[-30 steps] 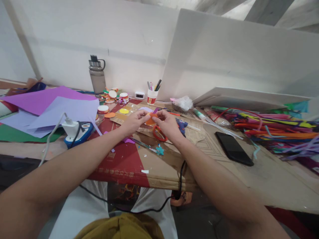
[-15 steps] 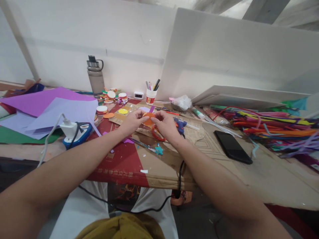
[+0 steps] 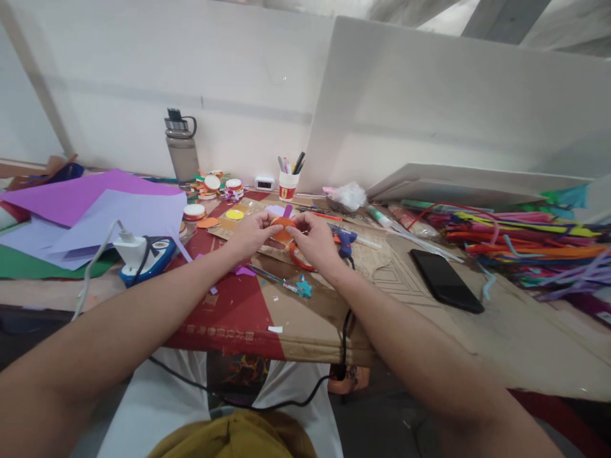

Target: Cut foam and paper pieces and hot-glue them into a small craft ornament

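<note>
Between my two hands, above the middle of the table, is an orange paper disc, with a purple paper strip sticking up behind it. My left hand pinches the disc's left side. On its right side my right hand grips it with thumb and fingers. Red-handled scissors lie under my right hand, partly hidden by it. A blue glue gun lies just right of that hand. Nearer me rests a pen with a teal star-shaped end.
Purple and lilac paper sheets and a blue power socket stand at left. Behind are a water bottle, a paper cup of pens and round paper drums. A phone and colourful pipe cleaners lie at right.
Both hands stay in nearly the same place around the orange disc. The disc and purple strip have tilted slightly; the rest of the table looks the same.
</note>
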Available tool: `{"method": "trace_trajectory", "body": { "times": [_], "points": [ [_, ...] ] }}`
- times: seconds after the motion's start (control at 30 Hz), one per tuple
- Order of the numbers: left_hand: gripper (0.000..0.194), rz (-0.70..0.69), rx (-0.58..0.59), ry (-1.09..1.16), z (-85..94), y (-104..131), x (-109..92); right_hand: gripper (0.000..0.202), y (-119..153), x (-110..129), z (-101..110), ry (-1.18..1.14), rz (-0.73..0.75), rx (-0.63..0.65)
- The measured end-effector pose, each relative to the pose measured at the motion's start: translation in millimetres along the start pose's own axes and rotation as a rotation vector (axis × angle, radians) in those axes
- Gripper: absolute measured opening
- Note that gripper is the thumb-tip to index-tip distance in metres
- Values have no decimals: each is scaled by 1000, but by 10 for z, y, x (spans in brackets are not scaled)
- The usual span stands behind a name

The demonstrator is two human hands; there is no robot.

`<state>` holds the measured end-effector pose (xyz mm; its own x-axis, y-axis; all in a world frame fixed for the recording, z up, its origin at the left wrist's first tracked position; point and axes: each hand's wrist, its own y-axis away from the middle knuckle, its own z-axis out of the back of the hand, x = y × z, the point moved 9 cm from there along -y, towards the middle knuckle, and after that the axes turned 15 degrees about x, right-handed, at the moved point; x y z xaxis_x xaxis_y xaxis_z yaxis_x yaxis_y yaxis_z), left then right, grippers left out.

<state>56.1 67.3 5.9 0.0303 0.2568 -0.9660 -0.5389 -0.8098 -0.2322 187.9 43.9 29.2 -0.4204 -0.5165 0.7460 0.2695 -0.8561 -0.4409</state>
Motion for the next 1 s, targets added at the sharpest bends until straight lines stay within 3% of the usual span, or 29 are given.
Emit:
{"method": "trace_trajectory", "body": {
  "times": [0.17, 0.33, 0.57, 0.77, 1.0],
  "points": [
    [26, -26, -41, 20, 22, 20, 0, 10, -3, -6, 3, -61, 11, -8],
    [30, -24, 71, 197, -86, 7, 27, 11, -23, -69, 16, -89, 7, -8],
    [28, 61, 135, 236, -157, 3, 60, 21, -41, -108, 24, -44, -10, 20],
    [22, 124, 101, 331, -176, 2, 128, 17, -26, -74, 60, 25, -8, 13],
    [29, 107, 117, 232, -140, -18, 167, 16, -14, -38, 95, 63, -2, -16]
  ]
}}
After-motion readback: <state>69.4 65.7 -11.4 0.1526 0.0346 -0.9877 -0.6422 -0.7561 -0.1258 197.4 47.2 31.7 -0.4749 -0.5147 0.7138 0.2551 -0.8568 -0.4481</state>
